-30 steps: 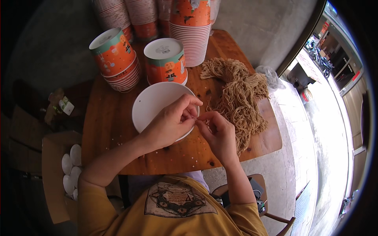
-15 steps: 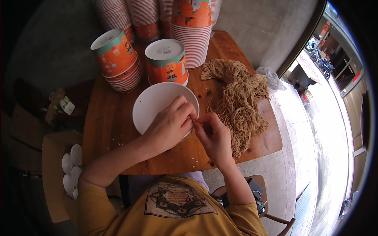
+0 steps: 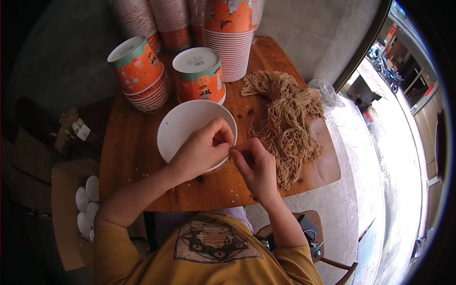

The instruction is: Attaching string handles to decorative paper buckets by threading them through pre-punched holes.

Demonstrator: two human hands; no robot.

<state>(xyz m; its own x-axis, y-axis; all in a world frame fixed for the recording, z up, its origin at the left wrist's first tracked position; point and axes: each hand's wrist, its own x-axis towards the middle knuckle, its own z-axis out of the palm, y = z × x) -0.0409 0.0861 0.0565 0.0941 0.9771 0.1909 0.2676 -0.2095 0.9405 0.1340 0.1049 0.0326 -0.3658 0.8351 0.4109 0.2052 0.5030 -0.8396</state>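
Observation:
A white-lined paper bucket (image 3: 183, 124) stands mouth up on the wooden table, tilted slightly toward me. Through its far left wall shows a small dark hole. My left hand (image 3: 210, 142) reaches across the bucket's mouth, its thumb and fingers pinched together at the right rim. Just outside that rim my right hand (image 3: 256, 164) is also closed in a pinch, its fingertips meeting the left ones. Whatever is between the fingertips is too small and covered to name. A loose bundle of tan cord (image 3: 289, 128) lies close to the right hand.
Behind the bucket stand upturned orange-and-green buckets (image 3: 197, 78), a nested stack (image 3: 137, 71) at left and a taller stack (image 3: 228, 52). Wrapped stacks (image 3: 171, 21) line the wall. A cardboard box (image 3: 66, 204) of white round pieces sits lower left; a chair (image 3: 313, 232) lower right.
Both hands have shifted slightly left along with the bucket, and the fingertips remain together at the rim. The cord bundle stays where it was.

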